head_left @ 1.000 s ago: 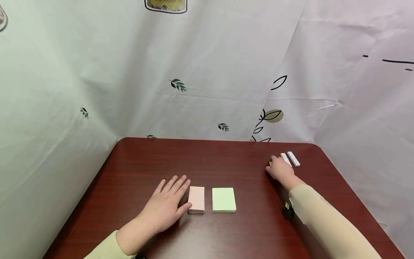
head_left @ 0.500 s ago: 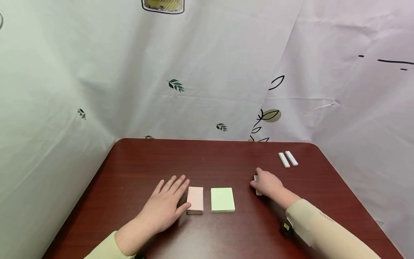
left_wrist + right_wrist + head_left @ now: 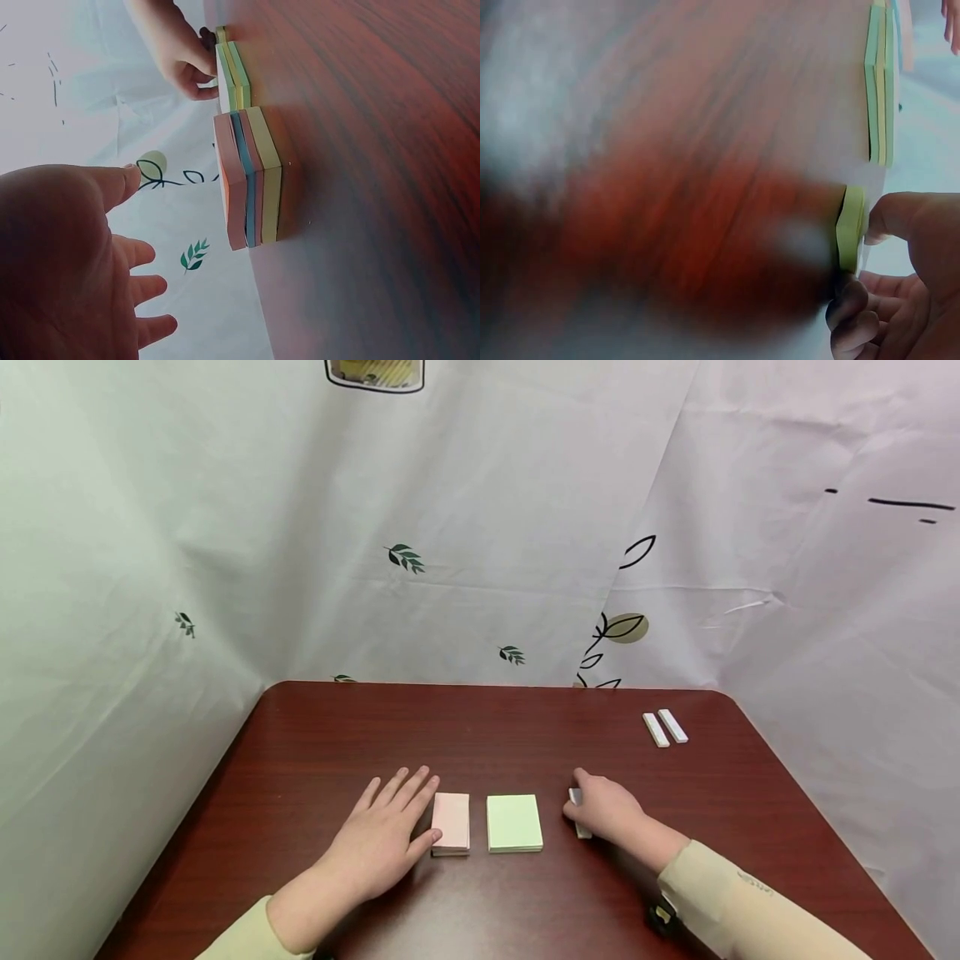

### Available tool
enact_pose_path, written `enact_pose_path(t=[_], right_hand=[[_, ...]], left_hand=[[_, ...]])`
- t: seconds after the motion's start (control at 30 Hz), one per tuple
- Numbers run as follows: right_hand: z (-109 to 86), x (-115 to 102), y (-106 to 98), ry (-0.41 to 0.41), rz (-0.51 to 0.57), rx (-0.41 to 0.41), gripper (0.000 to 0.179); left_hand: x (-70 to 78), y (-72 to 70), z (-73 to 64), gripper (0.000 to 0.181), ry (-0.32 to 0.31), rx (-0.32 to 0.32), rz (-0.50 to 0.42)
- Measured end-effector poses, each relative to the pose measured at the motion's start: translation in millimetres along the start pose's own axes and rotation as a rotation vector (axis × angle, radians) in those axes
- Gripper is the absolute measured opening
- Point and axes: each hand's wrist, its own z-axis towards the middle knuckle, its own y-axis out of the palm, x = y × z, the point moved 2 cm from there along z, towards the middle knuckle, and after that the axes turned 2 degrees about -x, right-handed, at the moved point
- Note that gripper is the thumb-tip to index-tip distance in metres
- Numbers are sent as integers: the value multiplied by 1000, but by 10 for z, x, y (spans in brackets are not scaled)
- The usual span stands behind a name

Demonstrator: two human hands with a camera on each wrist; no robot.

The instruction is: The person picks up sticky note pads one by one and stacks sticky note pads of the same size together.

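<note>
R grip (image 3: 609, 810) & its slim pad (image 3: 583, 831) have come nearer & a bit L since 0.5 s ago, now just R of green stack (image 3: 514, 822). From where I stand: pad pinched btw R thumb & fingers, low at tabletop (image 3: 480, 739); can't tell if it touches down. L grip (image 3: 378, 843) spread, grasping nothing, thumb by pink stack (image 3: 451, 818) (contact unclear). Risks, as judged: pushing pad too far L could bump green stack & skew its layers; uneven release could twist or tip pad, esp. w/ the hand hiding much of it; stray L thumb might drag pink stack's upper layers.
</note>
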Motion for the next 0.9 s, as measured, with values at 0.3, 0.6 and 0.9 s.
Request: enact_pose_path(t=[0.3, 0.6, 0.9], right_hand=[[-16, -17, 26, -22, -35, 19, 34], [-51, -90, -31, -55, -93, 7, 33], [-50, -153, -74, -65, -86, -20, 27]], left_hand=[[-2, 11, -14, 67, -1, -15, 9], [-7, 11, -32, 68, -12, -29, -1], [-25, 17, -40, 68, -14, -29, 4]])
